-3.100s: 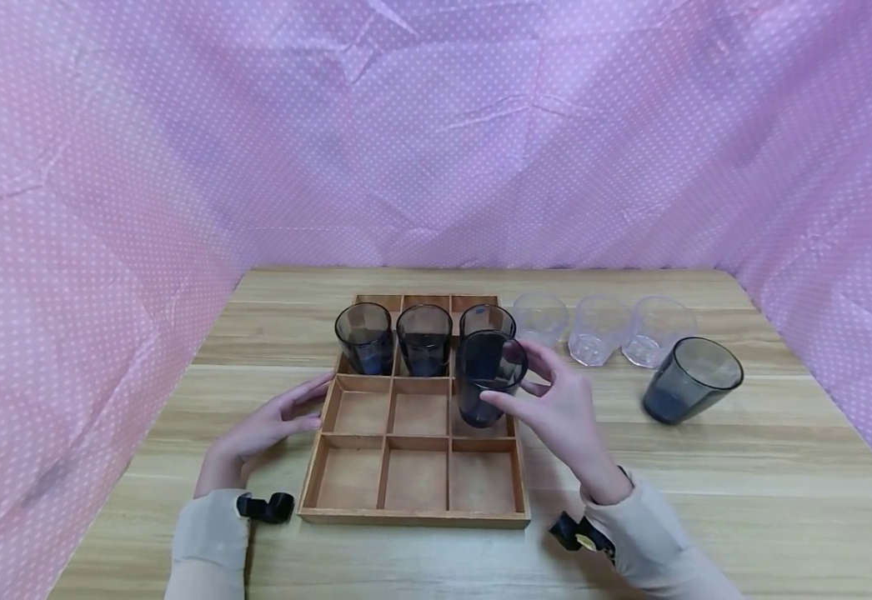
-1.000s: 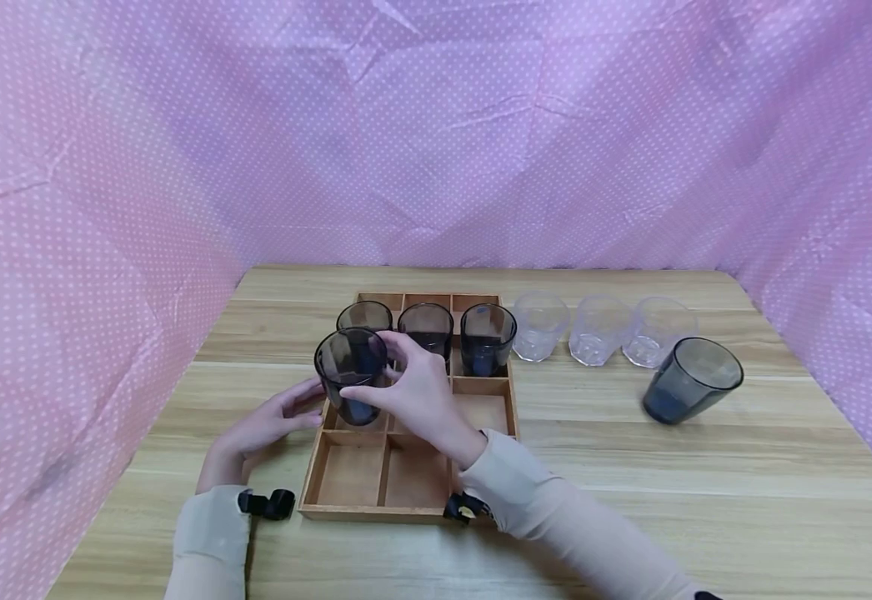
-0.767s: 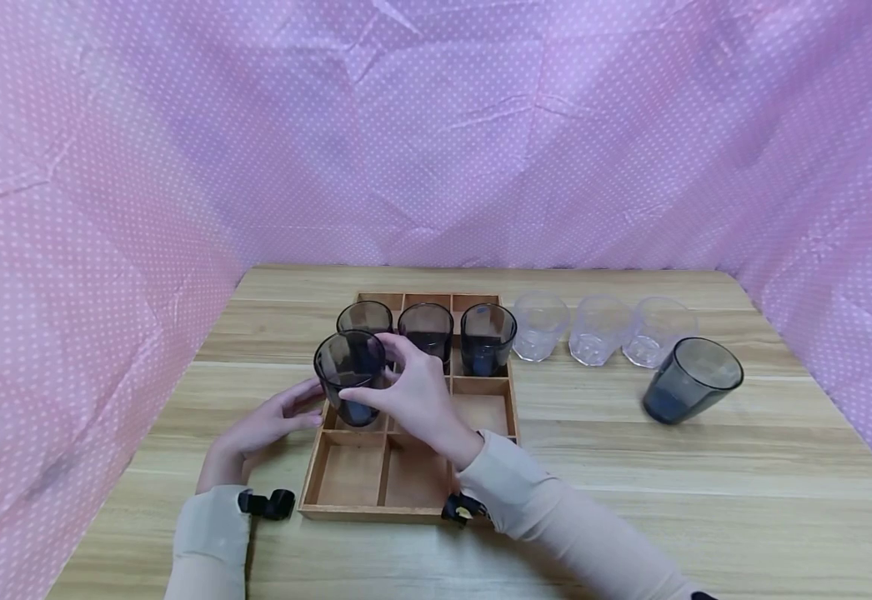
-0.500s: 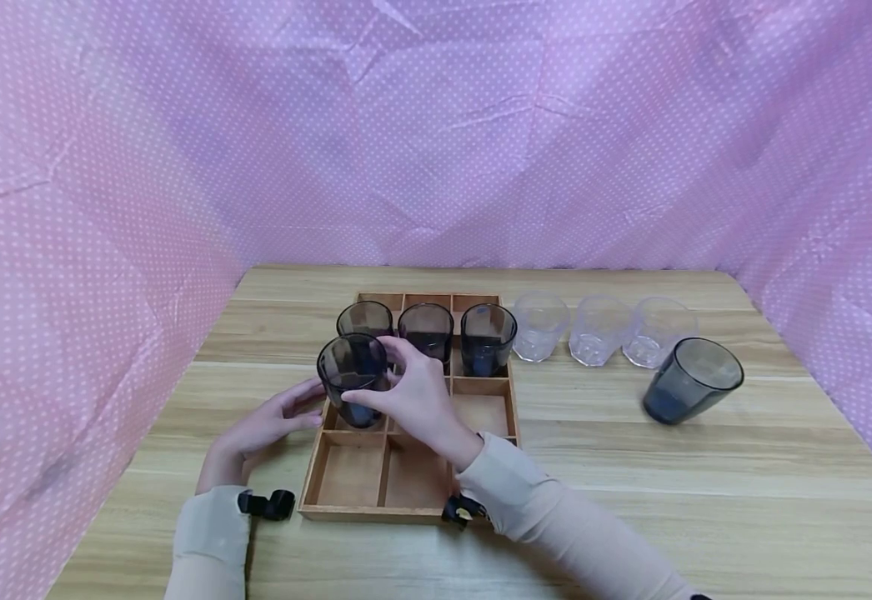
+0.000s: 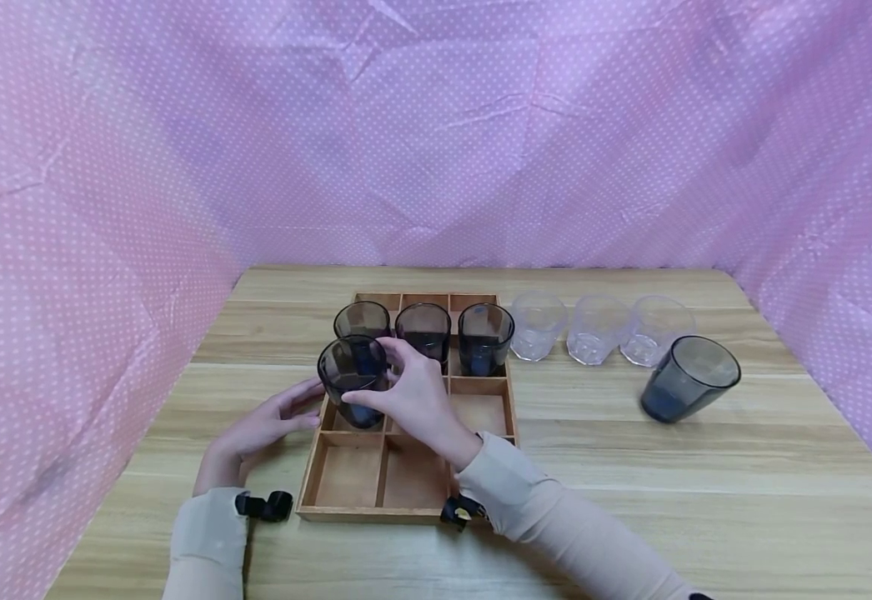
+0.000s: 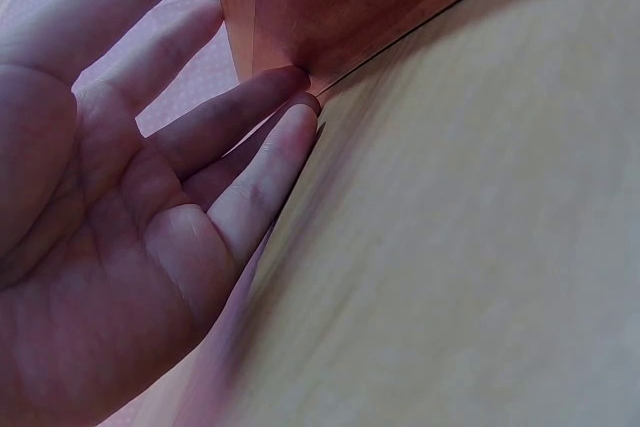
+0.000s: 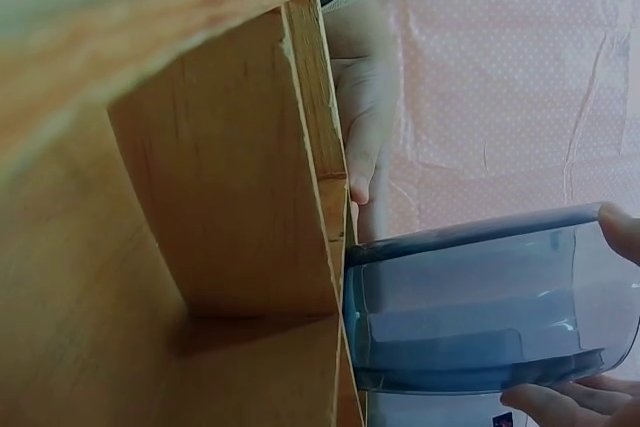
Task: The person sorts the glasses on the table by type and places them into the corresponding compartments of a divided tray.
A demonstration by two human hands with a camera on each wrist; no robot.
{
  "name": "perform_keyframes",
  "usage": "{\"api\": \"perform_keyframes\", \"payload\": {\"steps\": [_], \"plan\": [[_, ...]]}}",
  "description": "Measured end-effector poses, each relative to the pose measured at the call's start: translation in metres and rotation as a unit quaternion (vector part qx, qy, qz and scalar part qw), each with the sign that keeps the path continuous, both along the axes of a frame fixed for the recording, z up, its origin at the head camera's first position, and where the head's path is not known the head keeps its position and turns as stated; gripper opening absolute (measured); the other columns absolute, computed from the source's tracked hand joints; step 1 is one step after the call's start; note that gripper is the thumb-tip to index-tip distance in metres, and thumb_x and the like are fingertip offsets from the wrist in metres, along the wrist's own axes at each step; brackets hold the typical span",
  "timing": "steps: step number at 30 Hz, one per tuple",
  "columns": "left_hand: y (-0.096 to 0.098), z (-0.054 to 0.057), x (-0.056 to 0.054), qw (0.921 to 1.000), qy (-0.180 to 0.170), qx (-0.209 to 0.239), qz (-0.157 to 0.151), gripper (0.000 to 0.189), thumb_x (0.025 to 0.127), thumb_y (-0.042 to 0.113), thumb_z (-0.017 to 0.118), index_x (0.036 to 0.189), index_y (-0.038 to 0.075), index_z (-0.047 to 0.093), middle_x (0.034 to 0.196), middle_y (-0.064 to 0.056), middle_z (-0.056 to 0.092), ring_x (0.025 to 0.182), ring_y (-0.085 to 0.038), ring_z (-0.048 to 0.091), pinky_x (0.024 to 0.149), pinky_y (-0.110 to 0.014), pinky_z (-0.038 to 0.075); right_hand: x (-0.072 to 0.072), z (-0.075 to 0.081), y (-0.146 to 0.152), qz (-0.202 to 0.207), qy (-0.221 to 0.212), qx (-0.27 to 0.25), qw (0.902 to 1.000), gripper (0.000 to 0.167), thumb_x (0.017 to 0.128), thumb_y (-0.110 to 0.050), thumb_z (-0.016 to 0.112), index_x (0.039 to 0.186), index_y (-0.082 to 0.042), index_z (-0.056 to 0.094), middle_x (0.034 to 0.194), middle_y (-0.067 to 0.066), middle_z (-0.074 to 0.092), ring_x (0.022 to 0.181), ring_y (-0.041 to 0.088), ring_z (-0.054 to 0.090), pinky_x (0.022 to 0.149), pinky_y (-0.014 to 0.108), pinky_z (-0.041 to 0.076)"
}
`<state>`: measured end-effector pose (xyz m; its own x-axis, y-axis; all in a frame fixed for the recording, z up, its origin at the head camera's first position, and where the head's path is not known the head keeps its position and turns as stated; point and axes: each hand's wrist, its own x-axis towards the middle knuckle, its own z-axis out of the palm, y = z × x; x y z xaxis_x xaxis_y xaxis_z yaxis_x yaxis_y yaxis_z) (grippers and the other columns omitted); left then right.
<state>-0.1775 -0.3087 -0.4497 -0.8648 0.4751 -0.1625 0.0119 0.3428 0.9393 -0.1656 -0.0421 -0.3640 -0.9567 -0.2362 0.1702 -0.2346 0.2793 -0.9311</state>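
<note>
My right hand [image 5: 424, 400] grips a smoky dark glass tumbler [image 5: 353, 375] between thumb and fingers. The tumbler is upright at the left compartment of the wooden divided tray [image 5: 361, 514], one row up from the front. In the right wrist view the tumbler [image 7: 470, 297] has its base down at the tray's dividers. My left hand [image 5: 259, 429] lies along the tray's left side, fingers extended; the left wrist view shows its fingertips [image 6: 295, 117] at the foot of the wall [image 6: 330, 7]. Three like tumblers stand side by side behind, the middle one [image 5: 423, 329] partly covered by my right hand.
Right of the tray stand three clear glasses, among them a near one [image 5: 537, 329] and a far one [image 5: 657, 329]. Another dark tumbler [image 5: 691, 379] stands further right on the wooden table [image 5: 631, 517]. A pink dotted cloth [image 5: 436, 167] hangs around the back and sides.
Over three seconds my right hand has carried the tumbler from the row's right compartment to its left one. During the last second it has dropped slightly. My left hand stays by the tray.
</note>
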Motion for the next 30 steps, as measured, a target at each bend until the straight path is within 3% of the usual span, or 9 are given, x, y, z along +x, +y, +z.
{"api": "perform_keyframes", "payload": {"steps": [4,7,20,30], "plan": [[-0.0009,-0.0007,-0.0003,1.0,0.0,0.006,0.0,0.074,0.095,0.02,0.062,0.153,0.001,0.02,0.157,-0.026,0.023,0.132,0.001,0.038,0.099,-0.006,0.038,-0.0001,0.0011,-0.0008,0.001,-0.008,0.01,0.9999,0.076,0.067,-0.025,0.089,0.132,-0.008,0.055,0.124,0.007,0.067,0.116,0.018,0.063,0.091,0.027,0.055],[-0.0009,-0.0009,-0.0002,0.9999,0.005,0.011,-0.004,0.074,0.095,0.019,0.062,0.153,0.0,0.02,0.156,-0.027,0.024,0.122,0.014,0.038,0.099,-0.006,0.038,-0.0002,0.0025,-0.0012,0.002,-0.019,0.024,0.9995,0.077,0.067,-0.027,0.089,0.133,-0.009,0.055,0.126,0.007,0.066,0.116,0.018,0.062,0.092,0.03,0.055],[-0.0004,-0.0019,-0.0014,0.9986,0.022,0.04,-0.027,0.071,0.095,0.011,0.06,0.151,-0.006,0.02,0.154,-0.033,0.022,0.121,0.016,0.041,0.1,-0.007,0.039,0.0008,0.0011,-0.0042,0.003,-0.041,0.064,0.9971,0.079,0.065,-0.027,0.091,0.133,-0.007,0.055,0.127,0.01,0.066,0.11,0.023,0.066,0.093,0.036,0.055],[-0.0006,-0.0021,0.0,0.9989,0.018,0.038,-0.023,0.073,0.095,0.012,0.06,0.151,-0.007,0.018,0.154,-0.035,0.021,0.12,0.017,0.042,0.099,-0.006,0.038,0.0009,-0.0007,-0.0065,0.008,-0.033,0.113,0.9929,0.079,0.064,-0.027,0.091,0.132,-0.005,0.056,0.126,0.009,0.067,0.108,0.021,0.065,0.093,0.035,0.054]]}}
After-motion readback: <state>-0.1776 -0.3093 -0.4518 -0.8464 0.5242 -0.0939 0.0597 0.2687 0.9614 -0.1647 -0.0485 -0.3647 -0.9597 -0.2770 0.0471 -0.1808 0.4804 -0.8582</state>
